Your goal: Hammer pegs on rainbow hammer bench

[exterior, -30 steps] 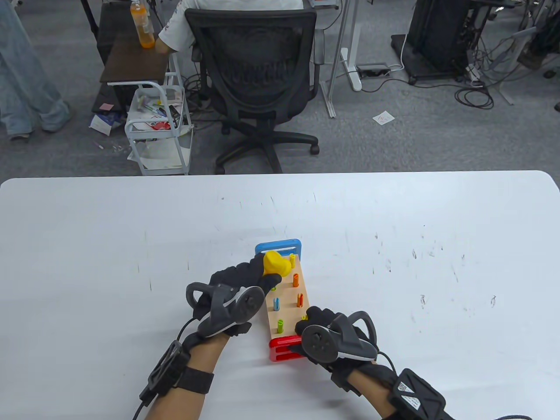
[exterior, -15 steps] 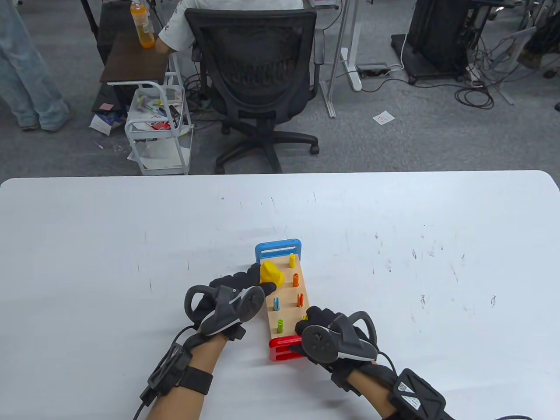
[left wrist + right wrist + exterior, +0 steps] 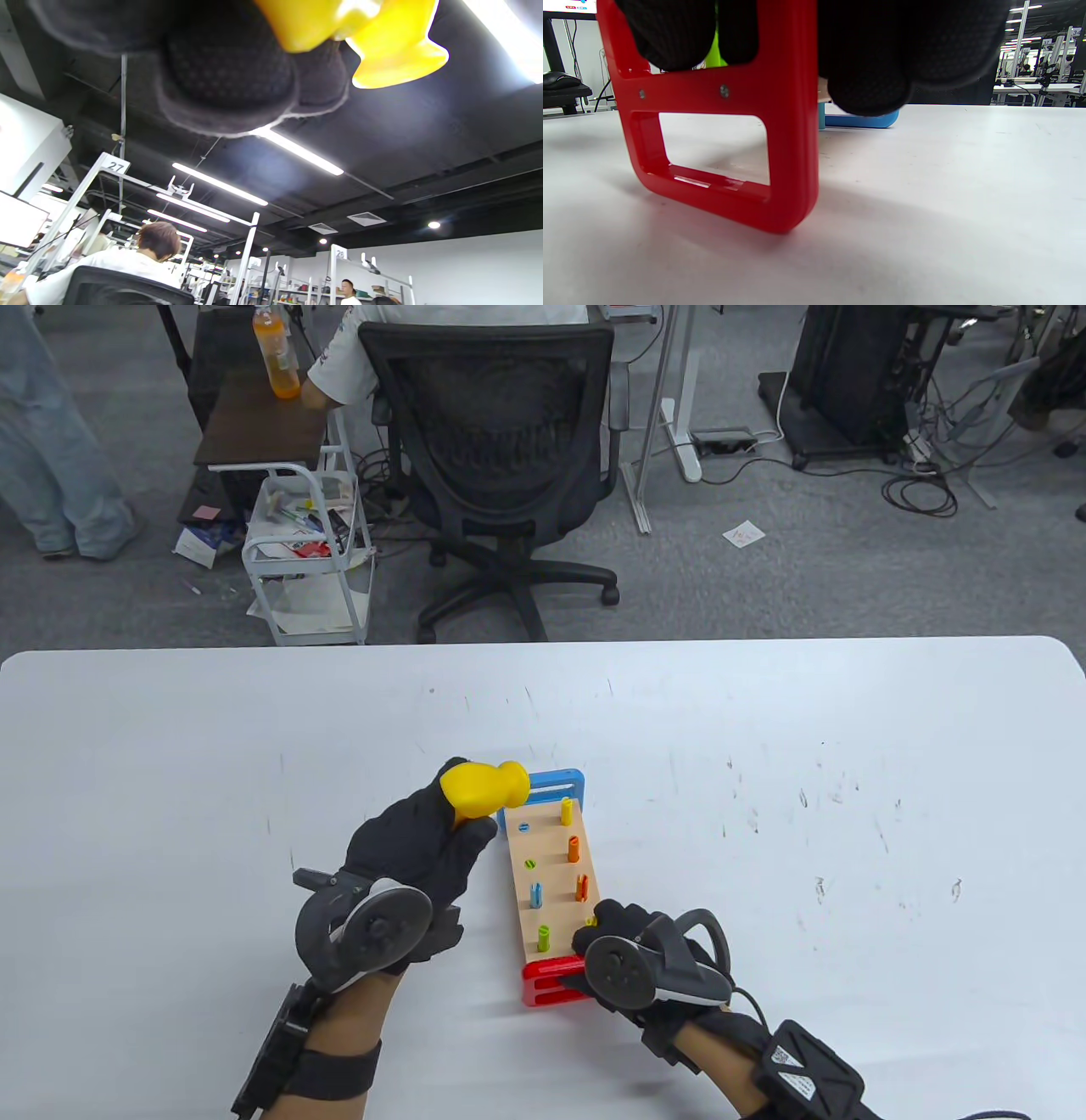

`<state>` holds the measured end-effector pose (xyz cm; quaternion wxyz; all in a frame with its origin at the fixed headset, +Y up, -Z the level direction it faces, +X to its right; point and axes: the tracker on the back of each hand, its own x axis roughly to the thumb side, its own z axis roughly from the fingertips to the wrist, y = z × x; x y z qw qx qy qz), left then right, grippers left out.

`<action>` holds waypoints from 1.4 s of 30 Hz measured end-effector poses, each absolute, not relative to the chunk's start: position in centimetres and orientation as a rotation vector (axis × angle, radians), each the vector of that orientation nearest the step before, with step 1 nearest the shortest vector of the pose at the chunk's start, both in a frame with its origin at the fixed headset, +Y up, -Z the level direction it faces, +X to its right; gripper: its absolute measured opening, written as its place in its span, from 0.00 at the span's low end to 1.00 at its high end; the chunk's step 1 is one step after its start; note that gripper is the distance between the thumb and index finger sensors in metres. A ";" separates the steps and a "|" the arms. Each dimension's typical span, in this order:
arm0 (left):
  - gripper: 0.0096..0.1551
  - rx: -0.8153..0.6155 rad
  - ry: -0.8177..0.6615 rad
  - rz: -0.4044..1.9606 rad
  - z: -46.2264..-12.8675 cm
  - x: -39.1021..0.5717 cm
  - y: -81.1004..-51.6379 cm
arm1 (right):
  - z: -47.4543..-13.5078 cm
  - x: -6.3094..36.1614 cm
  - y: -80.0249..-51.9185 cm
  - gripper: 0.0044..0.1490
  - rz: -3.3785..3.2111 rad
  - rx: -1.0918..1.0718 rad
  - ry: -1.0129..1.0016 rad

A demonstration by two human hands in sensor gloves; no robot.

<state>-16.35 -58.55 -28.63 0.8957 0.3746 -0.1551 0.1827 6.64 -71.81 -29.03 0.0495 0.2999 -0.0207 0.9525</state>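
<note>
The hammer bench (image 3: 556,891) is a wooden board with a blue end far from me and a red end (image 3: 551,982) near me. Several coloured pegs stand up from it; a blue peg (image 3: 523,828) and a green peg (image 3: 530,864) sit flush with the board. My left hand (image 3: 416,848) grips the yellow hammer (image 3: 484,787), raised above the bench's far left corner; its head also shows in the left wrist view (image 3: 394,46). My right hand (image 3: 628,937) holds the bench's near right corner; in the right wrist view its fingers (image 3: 865,63) lie over the red end (image 3: 780,127).
The white table (image 3: 848,780) carries only the bench. Beyond its far edge stand an office chair (image 3: 496,449) with a seated person, a small white cart (image 3: 310,551) and a side table with an orange bottle (image 3: 276,352).
My left hand has swung the hammer up and back from the pegs at the bench's far left. Two pegs there now sit flush. The right hand has not moved.
</note>
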 end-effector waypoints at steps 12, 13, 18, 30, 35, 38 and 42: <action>0.44 0.478 -0.357 0.163 -30.5 -13.7 -65.4 | -29.1 6.7 -71.8 0.23 2.901 0.915 -0.064; 0.44 0.511 -0.363 0.168 -30.1 -13.8 -64.4 | -29.1 6.7 -71.8 0.23 2.899 0.917 -0.062; 0.44 0.607 -0.363 0.244 -28.3 -15.0 -61.2 | -29.1 6.6 -71.8 0.23 2.898 0.924 -0.059; 0.44 0.455 -0.354 0.225 -30.2 -15.5 -65.2 | -29.0 6.6 -71.8 0.23 2.903 0.922 -0.061; 0.44 0.681 -0.364 0.298 -27.6 -16.0 -61.4 | -29.1 6.5 -71.8 0.23 2.904 0.921 -0.062; 0.44 0.665 -0.373 0.299 -28.3 -15.8 -63.2 | -29.0 6.6 -71.8 0.23 2.905 0.920 -0.063; 0.44 0.189 -0.406 -0.121 -31.5 -13.7 -70.7 | -29.0 6.5 -71.8 0.23 2.906 0.918 -0.065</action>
